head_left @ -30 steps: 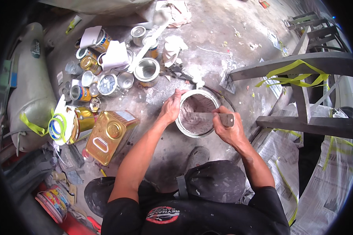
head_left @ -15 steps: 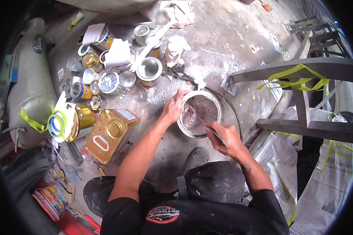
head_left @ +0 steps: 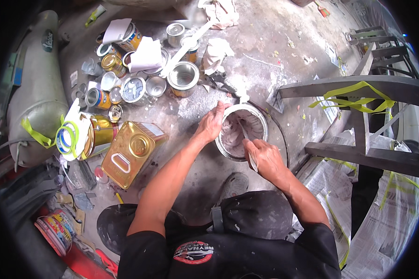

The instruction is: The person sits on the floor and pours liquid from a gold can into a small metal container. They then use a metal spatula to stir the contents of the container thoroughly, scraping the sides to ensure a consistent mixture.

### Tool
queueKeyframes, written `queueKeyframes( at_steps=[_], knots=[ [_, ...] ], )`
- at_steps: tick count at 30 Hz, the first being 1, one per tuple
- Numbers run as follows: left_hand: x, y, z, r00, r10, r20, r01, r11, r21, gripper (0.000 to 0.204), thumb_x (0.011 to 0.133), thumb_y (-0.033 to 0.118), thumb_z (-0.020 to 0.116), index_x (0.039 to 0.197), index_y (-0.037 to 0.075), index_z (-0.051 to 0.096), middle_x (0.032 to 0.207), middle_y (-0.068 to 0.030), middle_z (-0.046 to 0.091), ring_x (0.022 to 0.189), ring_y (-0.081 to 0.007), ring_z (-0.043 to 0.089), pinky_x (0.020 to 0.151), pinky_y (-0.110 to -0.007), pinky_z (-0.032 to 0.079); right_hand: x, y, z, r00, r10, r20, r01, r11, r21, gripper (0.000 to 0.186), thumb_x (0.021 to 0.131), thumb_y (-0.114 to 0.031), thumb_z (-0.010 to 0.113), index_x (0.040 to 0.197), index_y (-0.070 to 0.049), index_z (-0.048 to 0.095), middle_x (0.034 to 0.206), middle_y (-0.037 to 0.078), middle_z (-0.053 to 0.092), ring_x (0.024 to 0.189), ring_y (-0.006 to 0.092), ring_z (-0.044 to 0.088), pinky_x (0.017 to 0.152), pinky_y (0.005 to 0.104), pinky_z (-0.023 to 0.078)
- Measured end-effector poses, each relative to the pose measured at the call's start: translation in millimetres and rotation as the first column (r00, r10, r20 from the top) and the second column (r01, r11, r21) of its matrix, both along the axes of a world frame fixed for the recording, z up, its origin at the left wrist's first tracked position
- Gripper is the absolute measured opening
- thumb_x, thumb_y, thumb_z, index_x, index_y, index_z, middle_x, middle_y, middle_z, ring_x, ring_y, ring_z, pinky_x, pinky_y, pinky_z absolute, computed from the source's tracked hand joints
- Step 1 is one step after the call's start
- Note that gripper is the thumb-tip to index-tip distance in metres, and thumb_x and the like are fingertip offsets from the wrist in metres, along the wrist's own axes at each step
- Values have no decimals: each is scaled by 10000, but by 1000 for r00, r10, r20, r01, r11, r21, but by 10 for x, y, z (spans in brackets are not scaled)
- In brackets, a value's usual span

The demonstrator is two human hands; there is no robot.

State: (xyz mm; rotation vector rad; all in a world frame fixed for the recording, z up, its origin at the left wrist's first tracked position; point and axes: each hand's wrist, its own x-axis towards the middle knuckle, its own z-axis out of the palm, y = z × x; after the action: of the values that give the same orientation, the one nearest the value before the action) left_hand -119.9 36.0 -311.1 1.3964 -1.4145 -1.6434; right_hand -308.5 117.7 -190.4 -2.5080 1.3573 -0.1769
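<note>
An open round can (head_left: 264,124) stands on the floor in front of me, with thick pinkish-grey paste (head_left: 231,132) coating its inside. My left hand (head_left: 212,122) grips the can's left side, its thumb up at the rim and its other fingers partly hidden. Over the near right rim, my right hand (head_left: 265,157) is closed round a thin stirring stick (head_left: 243,129). The stick's lower end dips into the paste; its upper end shows below my fist.
Several open cans (head_left: 183,76) and plastic cups cluster at the far left. Nearer lies a gold rectangular tin (head_left: 128,156). A grey tank (head_left: 37,97) is along the left. Dark frames (head_left: 349,86) and newspaper sheets (head_left: 386,223) occupy the right; a hose (head_left: 284,139) curves beside the can.
The stirring stick has swung to a steeper angle in the paste, and my right hand has turned with it. My left hand stays on the can. The whole view has shifted slightly.
</note>
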Motion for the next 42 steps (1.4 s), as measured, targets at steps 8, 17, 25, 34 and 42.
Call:
queueKeyframes(
  at_steps=[8,17,25,34,42],
  knots=[
    [19,1,39,1000,7,5,-7,1000,16,926,950,725,52,1341,67,574,1271,-154,634,1237,-294,544,1086,-365,362,-102,-149,276,826,-516,229,410,827,384,196,852,-80,727,1036,-22,695,829,193,700,693,302,704,621,369,533],
    [85,24,44,998,21,-64,-18,999,46,900,958,720,76,1333,79,585,1265,-153,634,1229,-281,542,1086,-360,361,2,-320,829,845,-462,270,344,855,389,361,719,-253,852,686,23,623,749,146,679,634,255,648,624,380,499],
    [25,-5,41,1000,1,-16,-1,1000,-18,837,978,693,115,1322,96,591,1281,-179,623,1209,-337,561,1047,-387,399,68,-336,95,914,-265,308,246,964,100,195,878,-160,663,862,30,626,823,262,635,745,444,633,646,489,493],
    [177,711,-22,913,406,20,-389,886,-253,600,1053,469,247,1356,11,489,1334,-210,550,1252,-365,507,1061,-419,368,37,-71,55,884,-401,242,397,915,66,280,936,-201,648,728,-22,589,624,213,584,588,412,603,506,446,462],
    [-287,1725,-93,866,501,-5,-495,855,-152,1040,892,483,623,1496,-44,-40,1457,-380,232,1327,-483,364,1118,-509,287,313,-666,0,934,4,357,-22,999,45,224,880,-153,695,732,-12,604,638,187,580,605,398,588,526,446,443]
  ],
)
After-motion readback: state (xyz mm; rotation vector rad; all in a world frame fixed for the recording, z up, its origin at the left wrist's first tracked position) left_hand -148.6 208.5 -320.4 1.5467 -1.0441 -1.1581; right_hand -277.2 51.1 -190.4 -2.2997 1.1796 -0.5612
